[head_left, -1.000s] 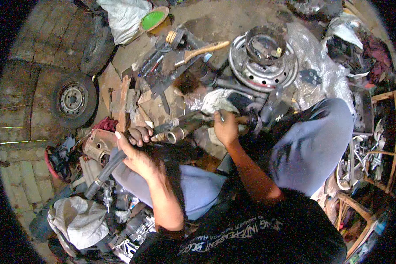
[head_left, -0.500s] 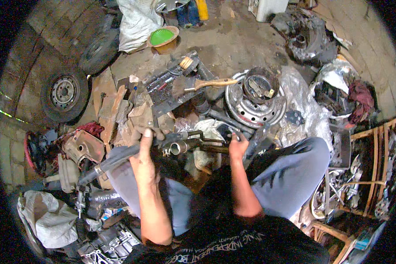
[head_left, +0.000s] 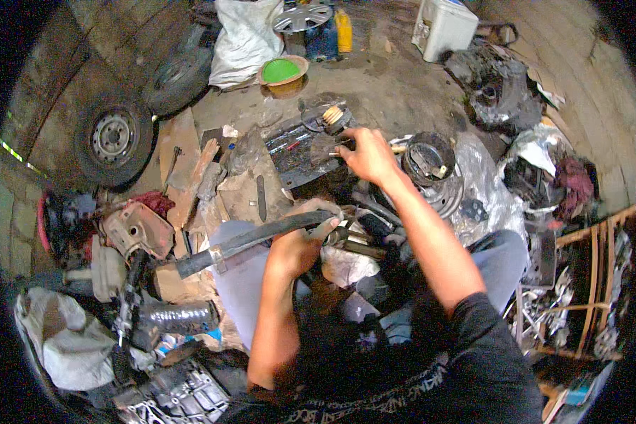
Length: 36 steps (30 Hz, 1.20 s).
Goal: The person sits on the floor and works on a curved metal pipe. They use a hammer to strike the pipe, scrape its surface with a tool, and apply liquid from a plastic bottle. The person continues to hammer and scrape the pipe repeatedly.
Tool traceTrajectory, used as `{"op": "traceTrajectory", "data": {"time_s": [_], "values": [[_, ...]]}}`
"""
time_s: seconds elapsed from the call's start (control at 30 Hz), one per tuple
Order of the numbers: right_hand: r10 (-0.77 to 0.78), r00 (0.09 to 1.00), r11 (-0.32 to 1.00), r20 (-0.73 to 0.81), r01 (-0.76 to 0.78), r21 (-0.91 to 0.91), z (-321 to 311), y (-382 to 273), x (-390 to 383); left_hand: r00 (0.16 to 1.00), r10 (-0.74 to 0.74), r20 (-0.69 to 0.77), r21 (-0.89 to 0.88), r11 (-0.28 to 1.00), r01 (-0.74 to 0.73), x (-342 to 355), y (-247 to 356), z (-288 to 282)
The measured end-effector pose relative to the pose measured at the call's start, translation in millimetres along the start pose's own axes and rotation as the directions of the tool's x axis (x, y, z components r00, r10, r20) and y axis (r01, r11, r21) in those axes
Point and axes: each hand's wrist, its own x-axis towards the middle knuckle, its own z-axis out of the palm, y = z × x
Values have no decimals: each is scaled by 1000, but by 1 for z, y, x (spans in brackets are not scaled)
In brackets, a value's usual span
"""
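Note:
My left hand [head_left: 305, 237] is wrapped round a long dark tube [head_left: 251, 240] that slants down to the left over my knee, with a band near its lower end. Beside that hand, above my lap, lies a shorter metal pipe [head_left: 360, 246] with a round end; how the two join is hidden. My right hand [head_left: 369, 159] reaches forward over a dirty black tray [head_left: 300, 177]. Its fingers are closed on the handle of a paintbrush [head_left: 324, 153]. The brush's dark bristles blend into the tray, and my hand covers most of the handle.
Right of the tray stands a steel wheel rim [head_left: 449, 191] with a round can [head_left: 431, 157] on it. Cardboard [head_left: 242, 194] holds a flat dark strip [head_left: 261, 198]. Tyres [head_left: 113, 140] lean at the left wall. Engine parts [head_left: 180, 396] lie lower left; a green-lined basin [head_left: 283, 73] sits farther off.
My right hand has gone from beside the pipe forward to the paintbrush. The left hand and the tube have shifted right. The view has moved slightly.

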Motion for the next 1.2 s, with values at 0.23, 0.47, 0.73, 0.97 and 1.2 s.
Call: {"op": "traceTrajectory", "data": {"time_s": [0.23, 0.47, 0.73, 0.97, 1.2], "values": [[-202, 973, 958, -112, 220, 182, -51, 35, -13, 975, 196, -103, 287, 945, -160, 2, -8, 5], [530, 663, 846, -529, -363, 392, -9, 243, -80, 970, 217, -111, 381, 910, -160, 7, 20, 33], [839, 537, 543, -91, -838, 54, 104, 292, -200, 814, 516, -268, 663, 712, -233, 25, 40, 6], [854, 499, 514, -148, -853, 87, 122, 333, -197, 862, 481, -158, 613, 732, -296, 83, 54, -8], [839, 544, 542, -23, -830, 133, 121, 260, -178, 870, 376, -318, 673, 736, -72, 88, 34, -26]]}}
